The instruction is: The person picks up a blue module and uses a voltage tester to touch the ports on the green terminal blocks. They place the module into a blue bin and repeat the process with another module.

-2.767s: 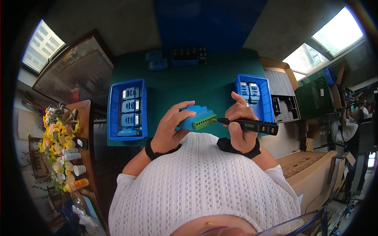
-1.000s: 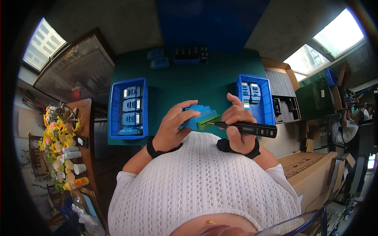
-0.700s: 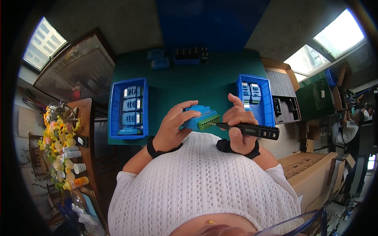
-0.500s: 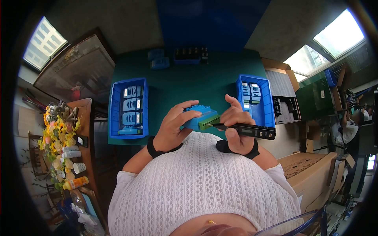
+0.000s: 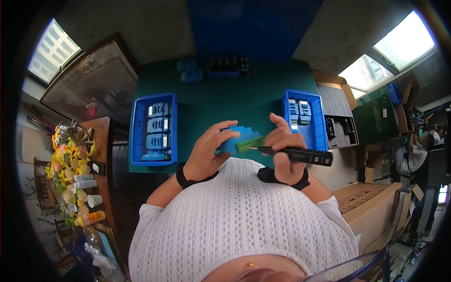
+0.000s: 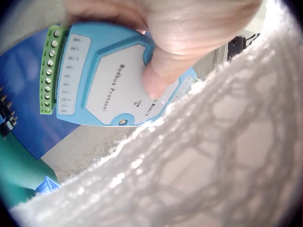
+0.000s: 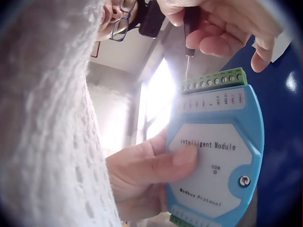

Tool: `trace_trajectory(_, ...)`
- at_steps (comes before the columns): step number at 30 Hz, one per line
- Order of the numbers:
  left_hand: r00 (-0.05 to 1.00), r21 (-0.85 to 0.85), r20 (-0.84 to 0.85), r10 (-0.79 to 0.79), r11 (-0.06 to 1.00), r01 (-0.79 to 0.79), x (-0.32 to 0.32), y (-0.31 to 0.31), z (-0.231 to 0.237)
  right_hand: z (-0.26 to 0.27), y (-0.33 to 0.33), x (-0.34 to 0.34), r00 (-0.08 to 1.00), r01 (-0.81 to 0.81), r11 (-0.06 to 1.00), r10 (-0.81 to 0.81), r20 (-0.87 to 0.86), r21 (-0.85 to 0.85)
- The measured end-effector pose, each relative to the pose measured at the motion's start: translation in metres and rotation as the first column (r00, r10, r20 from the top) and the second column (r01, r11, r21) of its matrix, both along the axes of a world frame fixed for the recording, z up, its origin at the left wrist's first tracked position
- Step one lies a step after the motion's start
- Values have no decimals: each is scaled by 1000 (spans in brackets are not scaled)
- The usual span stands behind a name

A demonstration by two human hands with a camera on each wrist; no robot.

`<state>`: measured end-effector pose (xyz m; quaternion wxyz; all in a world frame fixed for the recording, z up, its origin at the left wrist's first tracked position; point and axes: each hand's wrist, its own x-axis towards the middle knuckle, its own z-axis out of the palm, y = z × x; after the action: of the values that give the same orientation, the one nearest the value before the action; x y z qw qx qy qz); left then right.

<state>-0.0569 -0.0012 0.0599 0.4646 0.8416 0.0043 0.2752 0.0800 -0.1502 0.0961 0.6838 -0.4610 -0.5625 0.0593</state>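
A light blue Modbus module [image 5: 248, 133] is held by the left hand [image 5: 201, 152] in front of the chest. The thumb [image 7: 182, 158] lies across its labelled face. Along one edge of the module runs a green screw terminal strip [image 6: 49, 71], turned toward the right hand [image 5: 287, 148]. That hand grips a black voltage tester screwdriver [image 5: 310, 156] with a small display and buttons. Its thin metal shaft [image 7: 188, 66] reaches the terminal strip near one end, with the tip right at the screws. One finger of the right hand points up, off the tool.
Blue bins with similar modules stand at left [image 5: 174, 127] and right [image 5: 324, 127] of the green table [image 5: 216, 103]. At the back lie more blue modules [image 5: 191, 75] and a small bin [image 5: 223, 74] of dark parts. An open carton [image 5: 350, 96] adjoins the table's right side.
Over the earlier frames the screwdriver tip shifted left along the terminal strip toward its near end. Its handle swung slightly since half a second ago, and the module turned a little in the left hand.
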Motion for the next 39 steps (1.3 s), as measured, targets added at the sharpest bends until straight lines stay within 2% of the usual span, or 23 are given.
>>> trace_trajectory(3, 992, -296, -123, -3, 955, -33, -3, -1, -1, -1, -1, 3, 995, 72, 996, -69, -72, 44)
trace_trajectory(5, 981, -518, -187, -55, 854, -51, -2, 0, -4, -2, -2, 3, 984, 147, 989, -146, -106, -1)
trace_trajectory(8, 951, -701, -249, -182, 711, -48, -3, 5, -4, -14, -1, 2, 970, 224, 969, -232, -69, -105)
trace_trajectory(11, 953, -790, -193, -233, 613, -10, -4, 3, -4, -18, -1, 1, 975, 205, 973, -213, -60, -109)
trace_trajectory(14, 941, -745, -213, -264, 667, 18, -8, 3, 2, -17, 0, 2, 981, 191, 977, -193, -13, -99)
trace_trajectory(27, 940, -744, -187, -286, 666, 55, -13, -1, 11, -16, 0, 3, 977, 204, 976, -198, 74, -83)
trace_trajectory(36, 940, -757, -175, -293, 650, 62, -11, -1, 16, -10, -1, 5, 952, 265, 951, -232, 201, -159)
trace_trajectory(39, 941, -761, -172, -291, 646, 60, -10, -1, 16, -7, -2, 4, 954, 259, 953, -226, 197, -159)
